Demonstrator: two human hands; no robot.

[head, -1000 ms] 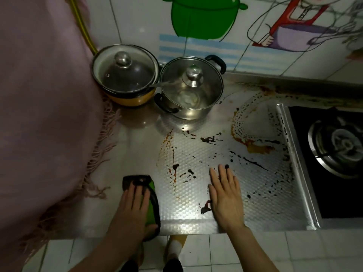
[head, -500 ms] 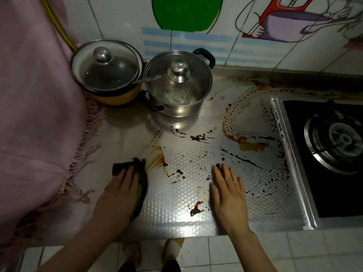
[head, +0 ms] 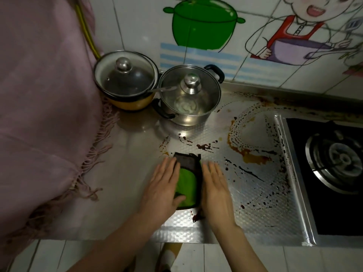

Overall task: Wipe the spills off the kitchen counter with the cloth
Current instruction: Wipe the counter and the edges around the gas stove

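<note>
Cloth (head: 189,178) partly under left hand (head: 162,188)

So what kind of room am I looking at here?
Most likely a small home kitchen: a gas burner sits at the right, a yellow pot and a steel pot, both lidded, stand at the back of a spill-stained steel counter, and the tiled wall carries cartoon cooking stickers.
</note>
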